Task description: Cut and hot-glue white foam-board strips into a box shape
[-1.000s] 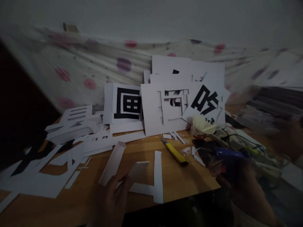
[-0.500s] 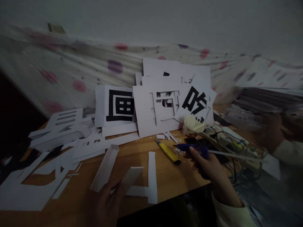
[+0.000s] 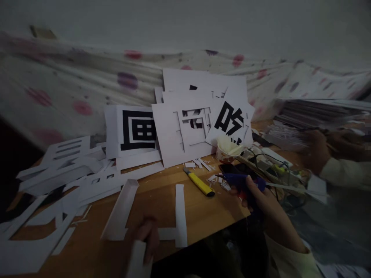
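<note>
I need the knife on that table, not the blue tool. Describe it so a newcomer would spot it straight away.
Start at the white sheets with black characters leaning at the back of the wooden table. On the bare wood just in front of them, left of the right hand with the blue glue gun, lies the utility knife. It is the only yellow thing among white paper scraps.

Matt white paper strip [image 3: 138,259] sits under the fingers of the left hand [image 3: 147,236], on a smooth wooden table [image 3: 203,208]. The right hand [image 3: 257,195] closes round a glossy blue plastic glue gun [image 3: 240,180]. Beyond its fingertips lies a yellow plastic knife [image 3: 199,182]; printed paper sheets [image 3: 185,129] lean on crumpled dotted cloth [image 3: 87,83].
</note>
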`<state>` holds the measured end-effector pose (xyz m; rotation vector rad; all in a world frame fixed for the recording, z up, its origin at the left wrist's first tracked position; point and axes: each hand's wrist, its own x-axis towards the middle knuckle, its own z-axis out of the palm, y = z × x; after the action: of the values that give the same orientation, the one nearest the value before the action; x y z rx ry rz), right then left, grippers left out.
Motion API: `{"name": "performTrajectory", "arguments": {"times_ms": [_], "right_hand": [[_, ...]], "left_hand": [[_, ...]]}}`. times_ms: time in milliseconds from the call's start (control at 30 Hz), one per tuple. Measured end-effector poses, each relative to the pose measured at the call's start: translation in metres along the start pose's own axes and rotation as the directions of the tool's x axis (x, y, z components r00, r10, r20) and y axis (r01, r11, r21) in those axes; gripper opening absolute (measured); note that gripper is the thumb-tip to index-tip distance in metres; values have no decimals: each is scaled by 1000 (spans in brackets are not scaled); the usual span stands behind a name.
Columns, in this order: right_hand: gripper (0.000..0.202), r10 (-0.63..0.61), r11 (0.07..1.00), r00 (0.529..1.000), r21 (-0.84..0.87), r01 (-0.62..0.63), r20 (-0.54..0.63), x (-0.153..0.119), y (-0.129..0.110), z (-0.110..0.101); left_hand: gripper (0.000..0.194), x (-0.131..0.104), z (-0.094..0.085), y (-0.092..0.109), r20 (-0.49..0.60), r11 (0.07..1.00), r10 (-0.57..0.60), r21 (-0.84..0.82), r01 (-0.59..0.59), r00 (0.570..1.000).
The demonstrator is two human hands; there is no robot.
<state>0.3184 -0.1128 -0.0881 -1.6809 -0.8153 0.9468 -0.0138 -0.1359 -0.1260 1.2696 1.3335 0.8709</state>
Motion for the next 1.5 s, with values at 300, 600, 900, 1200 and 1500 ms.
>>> {"name": "performTrajectory", "arguments": {"times_ms": [300, 600, 900, 1200, 1500], "right_hand": [[45, 51, 997, 977, -41, -61, -209, 1, 23, -33], [47, 127, 982, 978, -116, -146, -163, 10, 51, -39], [55, 15, 988, 992, -149, -34, -127, 24, 55, -33], [52, 62, 984, 990, -157, -82, -130, 29, 33, -13], [51, -1, 994, 996, -109, -9, -91, 41, 35, 4]], "left_hand": [[23, 82, 79, 77, 280, 661, 221, 662, -355, 934], [41, 123, 185, 66, 555, 341, 148, 748, -569, 819], [25, 160, 170, 72, 285, 304, 94, 904, -300, 954], [23, 168, 180, 59, 284, 345, 55, 894, -285, 957], [24, 161, 169, 65, 317, 408, 82, 854, -322, 945]]}}
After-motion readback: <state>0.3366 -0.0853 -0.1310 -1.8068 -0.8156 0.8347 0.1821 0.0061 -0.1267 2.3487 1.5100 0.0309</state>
